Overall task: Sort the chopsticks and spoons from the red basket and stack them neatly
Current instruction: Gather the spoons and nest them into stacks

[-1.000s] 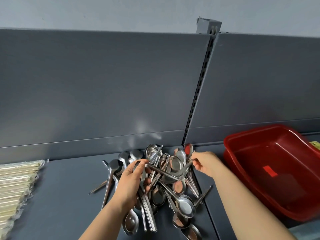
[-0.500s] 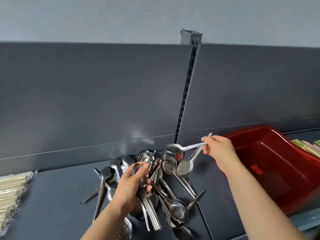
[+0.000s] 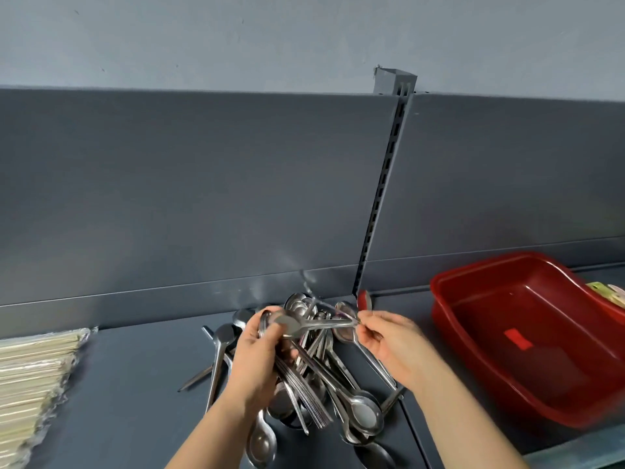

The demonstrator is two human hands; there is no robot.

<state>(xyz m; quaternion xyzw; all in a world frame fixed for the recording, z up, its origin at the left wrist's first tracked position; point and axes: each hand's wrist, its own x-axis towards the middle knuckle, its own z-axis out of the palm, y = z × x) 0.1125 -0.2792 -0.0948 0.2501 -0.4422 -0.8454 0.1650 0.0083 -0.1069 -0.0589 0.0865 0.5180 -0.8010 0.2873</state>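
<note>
Left hand: my fingers are curled round a nested bundle of spoons, bowls up by the thumb and handles fanning down and to the right. Right hand: thumb and fingertips pinch the handle end of a spoon, held roughly level, its bowl laid against the top of the bundle. I cannot tell whether a second spoon rides with it.

Under and around both hands lies the loose pile of unsorted spoons, crossed at all angles on the grey shelf. At far left, well apart from the pile, the wrapped chopsticks lie in an even stack. At right stands the red basket, with nothing visible inside it but a red label.

Progress, as I judge it: the basket is emptied and the chopsticks look sorted and stacked. The spoons are only partly gathered, since many lie loose and the bundle is not yet set down.

Change from half a second ago: my right hand was raised near the basket with the spoon clear of the pile. It has since come down and leftward to meet the bundle. The left hand keeps its grip.
</note>
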